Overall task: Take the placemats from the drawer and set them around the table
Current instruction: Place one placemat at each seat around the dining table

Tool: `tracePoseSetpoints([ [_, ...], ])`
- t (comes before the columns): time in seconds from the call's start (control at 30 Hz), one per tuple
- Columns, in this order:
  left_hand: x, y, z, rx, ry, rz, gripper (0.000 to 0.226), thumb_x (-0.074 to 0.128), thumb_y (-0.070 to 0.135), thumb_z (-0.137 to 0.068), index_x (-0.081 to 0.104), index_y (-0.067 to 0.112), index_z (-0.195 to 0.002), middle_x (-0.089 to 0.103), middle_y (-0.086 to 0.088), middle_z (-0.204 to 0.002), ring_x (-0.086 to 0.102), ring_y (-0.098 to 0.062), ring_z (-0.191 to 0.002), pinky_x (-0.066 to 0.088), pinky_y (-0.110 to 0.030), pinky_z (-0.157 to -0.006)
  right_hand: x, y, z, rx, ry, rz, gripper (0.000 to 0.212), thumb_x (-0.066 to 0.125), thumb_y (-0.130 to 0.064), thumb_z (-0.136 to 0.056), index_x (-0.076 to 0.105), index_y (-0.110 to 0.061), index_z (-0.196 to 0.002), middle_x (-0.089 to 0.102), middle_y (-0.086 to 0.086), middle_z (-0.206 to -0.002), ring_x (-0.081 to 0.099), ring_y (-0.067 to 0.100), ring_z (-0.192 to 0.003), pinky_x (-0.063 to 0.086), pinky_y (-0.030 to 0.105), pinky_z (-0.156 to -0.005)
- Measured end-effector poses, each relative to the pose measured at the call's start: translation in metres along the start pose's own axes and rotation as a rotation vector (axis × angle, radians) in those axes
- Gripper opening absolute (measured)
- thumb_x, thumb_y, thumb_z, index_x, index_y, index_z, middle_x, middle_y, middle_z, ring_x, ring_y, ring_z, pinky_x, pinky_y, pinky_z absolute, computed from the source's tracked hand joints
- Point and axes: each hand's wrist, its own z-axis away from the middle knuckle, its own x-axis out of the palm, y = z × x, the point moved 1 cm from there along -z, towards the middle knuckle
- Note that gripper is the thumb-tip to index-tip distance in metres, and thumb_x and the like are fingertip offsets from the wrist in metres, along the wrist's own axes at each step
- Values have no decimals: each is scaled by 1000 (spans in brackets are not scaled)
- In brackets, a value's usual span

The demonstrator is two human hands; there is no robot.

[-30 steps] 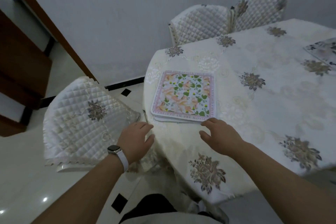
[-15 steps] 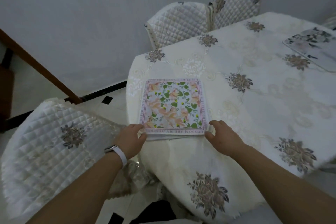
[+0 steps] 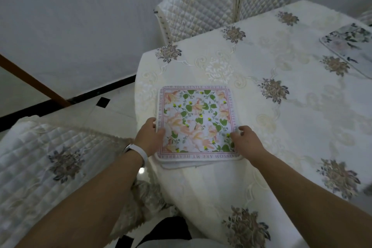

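One large table (image 3: 302,119) fills the right part of the view. It is covered with a cream cloth (image 3: 211,187) that carries embroidered grey-brown flowers and hangs down over the rounded near edge. Three seats with quilted white covers stand around it. The near chair (image 3: 50,157) is at the left beside the person, and the two far chairs (image 3: 201,8) stand side by side at the other side, close to the pale wall (image 3: 80,16). The tiled floor (image 3: 112,115) shows between the near chair and the table.

The stack of placemats (image 3: 196,123) lies flat on the table near its left end, close to the person. The top one is square with rounded corners, and it has pink flowers, green leaves and a pink border with letters. The edges of other mats show under its near side. A second placemat (image 3: 350,46), with a grey flower print, lies well apart at the far right and is cut by the picture edge.

The left hand (image 3: 150,137) holds the left edge of the stack: the thumb lies on top and the fingers are curled at the edge. The right hand (image 3: 246,141) holds the right edge in the same way, with the thumb on the top mat and the fingers bent around the side. A white band (image 3: 134,152) sits on the left wrist.
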Motion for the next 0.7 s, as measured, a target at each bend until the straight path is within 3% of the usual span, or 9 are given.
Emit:
tracePoseSetpoints([
  [0.1,-2,4,-15,14,38,33,49,53,26,-97,39,10,-141,54,0,-111,55,-16,-88,46,-29,-69,3,-4,-5,57,44,-92,56,55,-29,-95,38,-9,-144,57,10,-121,56,12,-76,43,28,-64],
  [0.17,-3,6,-21,20,87,11,46,54,25,-94,44,10,-137,56,-1,-107,56,-18,-86,48,-31,-71,3,-5,-9,76,84,-126,56,56,-28,-94,39,-8,-143,57,10,-125,54,18,-87,42,30,-75],
  [0.27,0,7,-26,21,124,-3,41,54,24,-91,49,12,-130,61,-3,-101,61,-21,-83,50,-33,-72,5,-6,-14,94,122,-173,53,56,-26,-93,44,-7,-141,56,2,-107,54,20,-90,42,32,-80],
  [0.37,3,8,-30,-31,112,73,33,54,23,-91,52,16,-123,67,-3,-96,63,-18,-79,50,-31,-67,6,-9,-14,119,115,-248,33,57,-22,-92,57,-10,-122,62,0,-94,61,18,-78,50,30,-66],
  [0.47,6,9,-34,-68,88,154,22,55,21,-91,55,17,-112,65,0,-95,62,-14,-79,50,-29,-64,8,-9,-14,132,97,-252,12,55,-13,-91,61,-12,-101,67,7,-96,62,17,-73,51,28,-61],
  [0.57,9,12,-34,-69,61,240,17,56,15,-92,51,20,-108,59,7,-91,56,-5,-76,43,-21,-57,10,-8,-11,140,90,-245,13,53,-8,-90,58,-12,-101,65,5,-95,61,16,-76,46,27,-56],
  [0.7,10,18,-33,-54,37,307,17,54,10,-93,49,20,-107,57,9,-90,56,-7,-78,42,-20,-58,4,-10,-6,138,107,-224,16,51,-7,-89,59,-11,-103,65,4,-95,62,15,-77,46,26,-55],
])
